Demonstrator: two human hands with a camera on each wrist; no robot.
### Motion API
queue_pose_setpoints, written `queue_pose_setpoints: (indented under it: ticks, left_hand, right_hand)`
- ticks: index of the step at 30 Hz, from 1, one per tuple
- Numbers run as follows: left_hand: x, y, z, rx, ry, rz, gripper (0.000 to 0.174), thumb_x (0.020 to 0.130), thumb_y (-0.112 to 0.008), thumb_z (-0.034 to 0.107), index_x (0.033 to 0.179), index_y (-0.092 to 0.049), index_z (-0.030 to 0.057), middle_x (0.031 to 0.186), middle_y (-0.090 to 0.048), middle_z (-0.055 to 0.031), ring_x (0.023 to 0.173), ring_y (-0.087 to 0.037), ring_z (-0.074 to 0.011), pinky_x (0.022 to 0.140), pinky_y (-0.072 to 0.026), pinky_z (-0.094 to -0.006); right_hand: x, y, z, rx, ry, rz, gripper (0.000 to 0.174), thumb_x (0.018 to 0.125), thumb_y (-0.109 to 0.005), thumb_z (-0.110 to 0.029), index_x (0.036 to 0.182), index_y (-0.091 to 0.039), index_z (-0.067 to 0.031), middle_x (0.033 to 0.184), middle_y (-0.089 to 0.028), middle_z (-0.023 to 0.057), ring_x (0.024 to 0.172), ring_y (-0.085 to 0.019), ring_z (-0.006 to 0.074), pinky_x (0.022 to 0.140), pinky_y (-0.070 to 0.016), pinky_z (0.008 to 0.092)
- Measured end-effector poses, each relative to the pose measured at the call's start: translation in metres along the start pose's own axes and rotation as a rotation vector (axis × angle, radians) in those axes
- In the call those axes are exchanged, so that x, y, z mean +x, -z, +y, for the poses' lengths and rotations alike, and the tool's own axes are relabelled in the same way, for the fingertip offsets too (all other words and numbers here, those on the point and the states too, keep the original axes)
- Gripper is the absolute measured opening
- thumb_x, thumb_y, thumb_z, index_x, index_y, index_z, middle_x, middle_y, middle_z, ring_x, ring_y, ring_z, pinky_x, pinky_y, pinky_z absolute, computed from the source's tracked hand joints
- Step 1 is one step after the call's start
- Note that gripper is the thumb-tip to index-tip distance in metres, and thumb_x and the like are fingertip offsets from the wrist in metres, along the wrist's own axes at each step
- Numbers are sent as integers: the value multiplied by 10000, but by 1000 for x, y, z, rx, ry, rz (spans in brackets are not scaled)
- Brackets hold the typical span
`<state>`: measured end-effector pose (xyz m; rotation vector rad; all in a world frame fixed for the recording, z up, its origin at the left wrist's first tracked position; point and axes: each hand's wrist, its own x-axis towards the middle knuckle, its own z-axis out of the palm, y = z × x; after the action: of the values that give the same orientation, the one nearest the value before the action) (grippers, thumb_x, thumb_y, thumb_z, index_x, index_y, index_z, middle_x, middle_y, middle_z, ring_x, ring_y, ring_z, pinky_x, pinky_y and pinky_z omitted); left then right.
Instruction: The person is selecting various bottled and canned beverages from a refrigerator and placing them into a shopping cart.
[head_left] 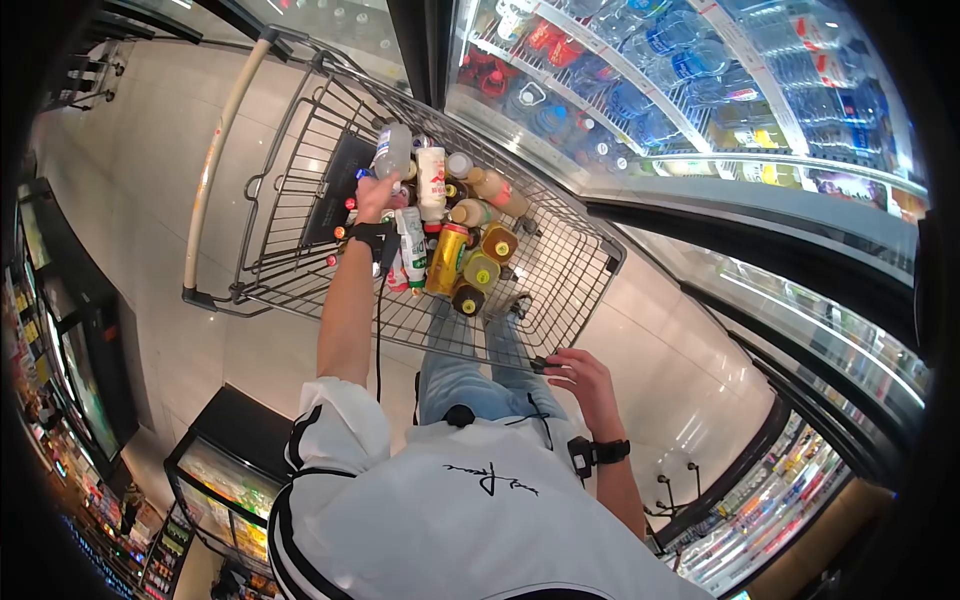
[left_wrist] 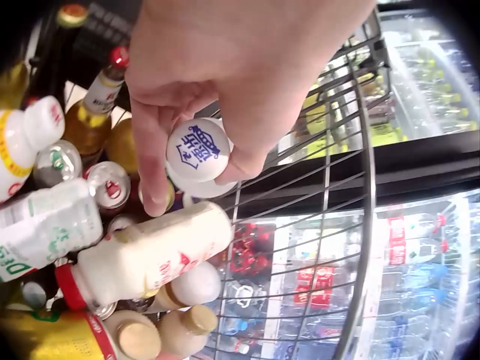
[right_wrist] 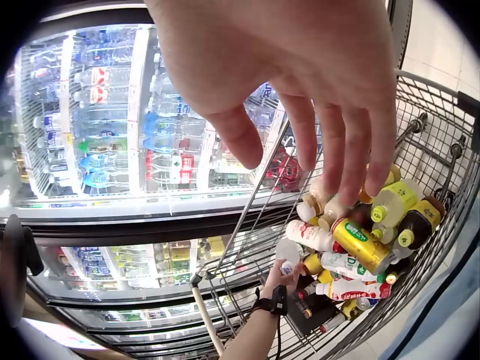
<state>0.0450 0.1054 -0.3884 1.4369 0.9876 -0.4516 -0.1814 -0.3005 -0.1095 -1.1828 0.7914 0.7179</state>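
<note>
My left hand (head_left: 375, 196) is inside the shopping cart, fingers and thumb gripping a clear bottle (head_left: 393, 150) near its neck. Its white cap (left_wrist: 197, 152) with blue lettering faces up between my thumb and fingers. Beside it in the cart lies a white bottle with red print (head_left: 431, 183). Around these are a gold can (head_left: 447, 258), a white-and-green carton-like bottle (head_left: 411, 246) and several drinks with yellow or tan caps. My right hand (head_left: 584, 383) hangs near the cart's side rim, holding nothing, its fingers loosely spread in the right wrist view.
The wire cart (head_left: 555, 300) stands in front of me, its pale handle (head_left: 228, 150) at the left. A lit drinks fridge (head_left: 640, 100) full of bottles is close beyond the cart. Another low display case (head_left: 225, 450) stands behind me at the left, on a tiled floor (head_left: 150, 170).
</note>
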Motion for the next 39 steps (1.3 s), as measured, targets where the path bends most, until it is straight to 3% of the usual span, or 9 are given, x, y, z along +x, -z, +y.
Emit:
queue_pose_setpoints:
  ticks: [4,10,13,18,20,23,28,33,39]
  left_hand:
    - [-55,20,66,541,-205,55,465,772,-749,236,841,-610,-203,729,-691,-221,601,-714,-250,520,-582,-351]
    - [-218,16,118,1088,-682,85,337,695,-767,188,891,-631,-50,838,-678,-251,878,-641,-452,815,-533,-424]
    - [-343,18,156,1197,-851,-105,306,670,-773,154,845,-601,-30,736,-655,-163,723,-656,-341,662,-516,-399]
    - [-487,-2,187,498,-894,-757,366,548,-783,119,859,-642,-11,758,-593,-20,699,-574,-101,609,-429,-282]
    - [-512,-27,182,449,-986,-830,384,555,-768,171,867,-659,-24,803,-618,-51,750,-590,-121,663,-433,-262]
    - [-533,-79,160,169,-943,-1007,381,647,-731,267,866,-659,-36,826,-645,-80,769,-601,-136,703,-446,-243]
    - [-562,-145,114,-69,-897,-977,410,829,-667,337,1022,-630,-22,888,-632,-52,753,-599,-102,674,-477,-222]
    - [-582,-187,73,-253,-693,-791,351,1019,-512,318,1153,-611,9,945,-645,-41,802,-610,-90,714,-500,-235]
    - [-604,-208,59,-430,-526,-838,384,1024,-491,338,1157,-613,-2,1043,-681,-99,898,-665,-147,802,-538,-293]
  right_hand:
    - [-1,3,-1,-26,42,-94,343,943,-563,-217,1188,-589,22,1133,-669,171,1007,-669,262,884,-528,363]
    - [-4,21,-12,-52,175,-234,334,952,-541,-203,1189,-584,27,1117,-671,160,1013,-669,247,902,-521,363]
    - [-2,22,-22,-64,258,-337,393,968,-538,-262,1250,-552,11,1198,-638,149,1092,-633,241,943,-495,365]
    - [-34,-3,-48,-70,436,-556,517,976,-535,-350,1374,-465,-28,1347,-545,136,1249,-536,247,1013,-443,376]
    - [-65,-8,-58,231,261,-1044,619,931,-634,-255,1448,-368,-41,1389,-492,73,1211,-524,173,1007,-443,351]
    - [-129,-1,-57,-373,706,-985,761,875,-724,-234,1479,-303,-41,1358,-502,54,1200,-511,146,1032,-418,344]
    - [-182,30,-31,12,629,-841,891,779,-825,-221,1460,-283,-29,1299,-521,61,1184,-507,140,1019,-418,339]
    - [-203,46,-19,-116,945,-284,763,768,-824,-212,1346,-371,-5,1180,-578,100,1084,-588,175,908,-488,331]
    - [-220,62,-20,-178,1030,-123,878,728,-816,-194,1409,-294,-4,1224,-573,161,1111,-599,241,916,-503,388]
